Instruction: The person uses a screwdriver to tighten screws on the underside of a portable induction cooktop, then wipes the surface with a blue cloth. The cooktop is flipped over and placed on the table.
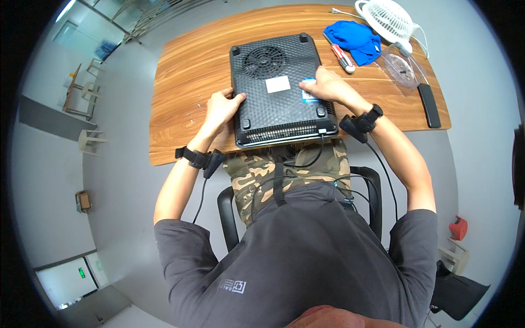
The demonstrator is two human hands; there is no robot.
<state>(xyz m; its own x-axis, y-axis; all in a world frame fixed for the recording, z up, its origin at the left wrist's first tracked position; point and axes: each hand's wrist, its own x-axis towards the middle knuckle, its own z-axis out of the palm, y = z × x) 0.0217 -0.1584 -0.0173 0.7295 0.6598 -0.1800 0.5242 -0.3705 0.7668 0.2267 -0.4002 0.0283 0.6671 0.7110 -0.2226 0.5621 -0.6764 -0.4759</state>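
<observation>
A black induction cooker (pixel 275 104) lies underside up on the wooden table (pixel 184 74), close to its front edge. Its round fan grille (pixel 264 61), rubber feet, a white label (pixel 278 84) and a blue-and-white label (pixel 308 97) face me. My left hand (pixel 221 107) grips the left edge, thumb on top of the casing. On the opposite side, my right hand (pixel 330 85) holds the right edge, its thumb over part of the blue-and-white label. A black cord (pixel 321 149) leaves the near right corner and hangs over the table edge.
To the right lie a red-and-black-handled screwdriver (pixel 342 58), a blue cloth (pixel 350 37), a clear plastic container (pixel 404 71) and a black flat device (pixel 429 105). A white fan (pixel 387 20) occupies the far right corner. Several tiny pieces (pixel 199 105) are scattered left of the cooker.
</observation>
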